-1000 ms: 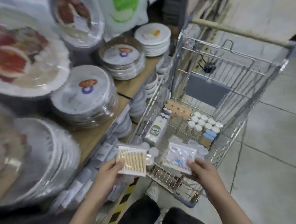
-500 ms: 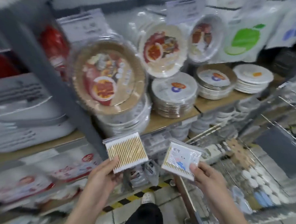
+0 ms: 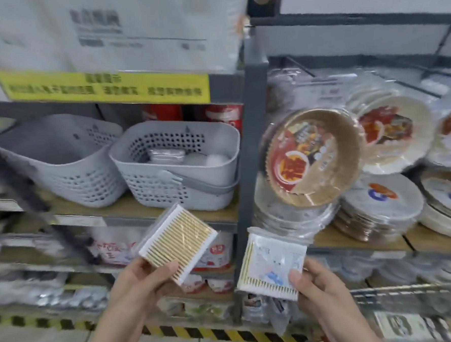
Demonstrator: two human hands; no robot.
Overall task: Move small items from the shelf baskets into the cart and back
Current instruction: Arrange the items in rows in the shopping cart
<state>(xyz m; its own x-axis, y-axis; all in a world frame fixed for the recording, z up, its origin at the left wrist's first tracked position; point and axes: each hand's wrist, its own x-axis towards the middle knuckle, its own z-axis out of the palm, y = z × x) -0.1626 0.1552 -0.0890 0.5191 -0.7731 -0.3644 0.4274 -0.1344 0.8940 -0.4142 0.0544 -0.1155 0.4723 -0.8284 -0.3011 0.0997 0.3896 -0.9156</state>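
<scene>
Gripping swab packs — left hand [image 3: 140,283] tilted pack [image 3: 178,243], right hand [image 3: 317,284] labelled pack [image 3: 272,264].

Matt grey plastic is seen on the basket [image 3: 175,163], glossy clear plastic wrap on both swab packs [image 3: 177,236], [image 3: 272,264], w/ wooden sticks.

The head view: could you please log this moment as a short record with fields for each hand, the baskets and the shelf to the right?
left hand: left hand holds a clear flat pack of wooden cotton swabs, tilted
right hand: right hand pinches a clear labelled bag of cotton swabs
baskets: two grey perforated plastic baskets on the shelf, the left basket tilted, the right basket holding small packs
right shelf: wrapped stacks of paper plates
cart: not in view
</scene>
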